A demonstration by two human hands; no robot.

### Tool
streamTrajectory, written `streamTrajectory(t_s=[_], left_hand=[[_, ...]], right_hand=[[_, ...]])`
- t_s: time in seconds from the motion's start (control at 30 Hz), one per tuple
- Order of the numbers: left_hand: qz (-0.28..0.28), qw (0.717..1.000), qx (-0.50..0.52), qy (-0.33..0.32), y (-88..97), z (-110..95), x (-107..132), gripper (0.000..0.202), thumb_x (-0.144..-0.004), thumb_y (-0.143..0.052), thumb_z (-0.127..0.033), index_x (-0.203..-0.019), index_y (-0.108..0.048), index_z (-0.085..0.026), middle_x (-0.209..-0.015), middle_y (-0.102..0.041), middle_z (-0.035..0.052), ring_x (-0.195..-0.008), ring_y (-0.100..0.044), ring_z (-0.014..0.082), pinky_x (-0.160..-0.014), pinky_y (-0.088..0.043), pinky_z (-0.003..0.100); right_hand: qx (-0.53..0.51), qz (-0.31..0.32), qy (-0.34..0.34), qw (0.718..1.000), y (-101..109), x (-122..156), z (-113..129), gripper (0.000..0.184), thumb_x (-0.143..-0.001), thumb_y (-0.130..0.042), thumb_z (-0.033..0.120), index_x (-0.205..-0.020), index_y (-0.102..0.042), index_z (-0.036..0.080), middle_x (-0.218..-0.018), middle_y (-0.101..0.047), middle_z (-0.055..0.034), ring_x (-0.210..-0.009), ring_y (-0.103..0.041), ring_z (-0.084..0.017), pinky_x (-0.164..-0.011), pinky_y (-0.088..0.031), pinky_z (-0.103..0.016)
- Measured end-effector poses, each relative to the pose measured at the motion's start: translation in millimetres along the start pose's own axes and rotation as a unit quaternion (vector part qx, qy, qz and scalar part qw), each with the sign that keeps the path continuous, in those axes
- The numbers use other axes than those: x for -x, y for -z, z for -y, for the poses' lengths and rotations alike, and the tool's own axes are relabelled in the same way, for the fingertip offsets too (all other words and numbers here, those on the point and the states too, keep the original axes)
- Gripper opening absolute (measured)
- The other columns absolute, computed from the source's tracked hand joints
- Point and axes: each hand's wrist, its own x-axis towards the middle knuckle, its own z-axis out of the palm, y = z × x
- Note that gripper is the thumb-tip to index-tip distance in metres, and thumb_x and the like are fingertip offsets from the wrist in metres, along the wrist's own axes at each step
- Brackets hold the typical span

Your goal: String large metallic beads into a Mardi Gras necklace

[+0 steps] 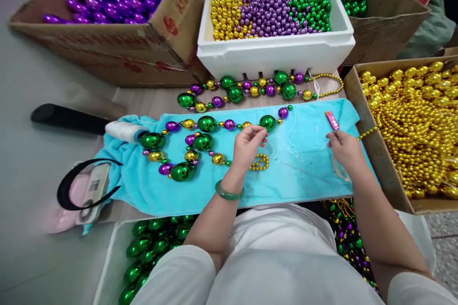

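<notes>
My left hand (250, 143), with a green bangle (228, 191) on its wrist, is closed in a pinch over the blue towel (250, 195). A fine clear thread (272, 148) curls at its fingertips. Beside it lies a bead strand with a big green bead (267, 123) and small gold beads (264, 163). My right hand (345, 150) is also closed, its fingertips against or just below a small pink printed piece (332, 120); what it pinches is hidden. Loose white thread (294, 145) and a thin needle-like line (295, 167) lie between the hands.
A finished-looking bead necklace (234, 94) lies behind the towel. Behind it stands a white foam box (275, 55) of sorted beads. Cardboard boxes of purple beads (118, 0) and gold beads (411, 124) flank the table. A thread spool (123, 131) and black headband (66, 186) lie left.
</notes>
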Motion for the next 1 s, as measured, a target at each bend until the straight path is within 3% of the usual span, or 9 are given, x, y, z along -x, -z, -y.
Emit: streamTrajectory(t_s=[0.07, 0.2, 0.33, 0.4, 0.5, 0.63, 0.77, 0.87, 1.0], left_hand=[[0.003, 1.0, 0.004, 0.002, -0.6, -0.7, 2.9, 0.019, -0.073, -0.07, -0.032, -0.081, -0.064, -0.015, -0.072, -0.065, 0.0003, -0.06, -0.06, 0.0088, -0.053, -0.048, 0.02], [0.017, 1.0, 0.005, 0.023, -5.9, 0.3, 15.8, 0.019, -0.075, -0.067, -0.032, -0.083, -0.064, -0.015, -0.071, -0.064, -0.0002, -0.059, -0.06, 0.0086, -0.053, -0.047, 0.019], [0.073, 0.995, 0.018, 0.059, -17.1, 11.4, 36.5, 0.021, -0.077, -0.065, -0.034, -0.085, -0.065, -0.014, -0.07, -0.064, 0.0002, -0.058, -0.057, 0.0079, -0.055, -0.046, 0.019], [0.104, 0.993, 0.015, 0.061, -23.0, 18.3, 45.1, 0.02, -0.078, -0.064, -0.033, -0.084, -0.066, -0.014, -0.07, -0.063, 0.0003, -0.058, -0.055, 0.0075, -0.057, -0.045, 0.02], [0.137, 0.989, -0.002, 0.05, -29.7, 24.1, 53.1, 0.017, -0.08, -0.062, -0.03, -0.083, -0.066, -0.014, -0.068, -0.061, -0.0002, -0.059, -0.053, 0.0071, -0.06, -0.044, 0.02], [0.169, 0.985, -0.034, 0.024, -34.6, 22.9, 55.0, 0.017, -0.082, -0.06, -0.029, -0.084, -0.067, -0.014, -0.071, -0.062, 0.0002, -0.063, -0.055, 0.0079, -0.062, -0.044, 0.02], [0.175, 0.982, -0.064, -0.012, -37.6, 17.4, 45.1, 0.015, -0.083, -0.059, -0.028, -0.084, -0.067, -0.014, -0.07, -0.063, 0.0002, -0.063, -0.055, 0.0087, -0.062, -0.044, 0.021], [0.141, 0.983, -0.102, -0.055, -41.2, 12.0, 33.4, 0.013, -0.084, -0.059, -0.025, -0.084, -0.067, -0.015, -0.073, -0.066, 0.0012, -0.066, -0.056, 0.0099, -0.064, -0.044, 0.022], [0.117, 0.968, -0.166, -0.149, -52.7, 7.0, 29.2, 0.013, -0.087, -0.057, -0.023, -0.086, -0.067, -0.016, -0.084, -0.07, 0.0037, -0.077, -0.061, 0.0126, -0.072, -0.047, 0.025]], right_hand=[[-0.017, 0.016, 0.01, 1.0, -16.6, -21.0, 21.7, 0.036, -0.094, -0.038, 0.036, -0.095, -0.069, 0.017, -0.087, -0.073, -0.0109, -0.079, -0.064, -0.022, -0.067, -0.038, -0.028], [0.002, 0.03, -0.004, 1.0, -52.4, -52.4, 65.2, 0.039, -0.088, -0.048, 0.046, -0.086, -0.07, 0.014, -0.091, -0.072, -0.0187, -0.089, -0.065, -0.029, -0.071, -0.04, -0.032], [-0.025, 0.061, 0.002, 0.998, -61.0, -66.3, 81.6, 0.019, -0.076, -0.061, 0.031, -0.075, -0.067, 0.014, -0.083, -0.071, -0.0162, -0.081, -0.064, -0.027, -0.065, -0.04, -0.031], [-0.048, 0.068, 0.022, 0.996, -50.2, -67.9, 80.8, 0.014, -0.075, -0.059, 0.027, -0.073, -0.065, 0.015, -0.074, -0.069, -0.0109, -0.071, -0.061, -0.021, -0.06, -0.039, -0.029], [-0.154, 0.091, 0.042, 0.983, -18.8, -64.8, 76.0, 0.02, -0.079, -0.055, 0.033, -0.073, -0.063, 0.016, -0.057, -0.058, -0.002, -0.049, -0.048, -0.013, -0.047, -0.033, -0.025], [-0.348, 0.188, 0.05, 0.917, 27.0, -56.5, 69.5, 0.027, -0.071, -0.068, 0.04, -0.065, -0.054, 0.018, -0.046, -0.045, 0.0045, -0.037, -0.033, -0.006, -0.036, -0.022, -0.022], [-0.325, 0.266, 0.022, 0.907, 50.6, -53.4, 60.7, 0.037, -0.057, -0.082, 0.042, -0.066, -0.056, 0.017, -0.051, -0.051, 0.003, -0.038, -0.035, -0.004, -0.034, -0.019, -0.021], [-0.296, 0.302, 0.011, 0.906, 60.0, -53.2, 51.9, 0.04, -0.055, -0.084, 0.044, -0.066, -0.058, 0.016, -0.053, -0.053, 0.0022, -0.039, -0.034, -0.004, -0.035, -0.018, -0.02], [-0.277, 0.255, 0.019, 0.926, 79.0, -49.1, 44.6, 0.039, -0.059, -0.082, 0.047, -0.071, -0.06, 0.016, -0.053, -0.048, 0.0039, -0.041, -0.032, -0.004, -0.036, -0.019, -0.021]])
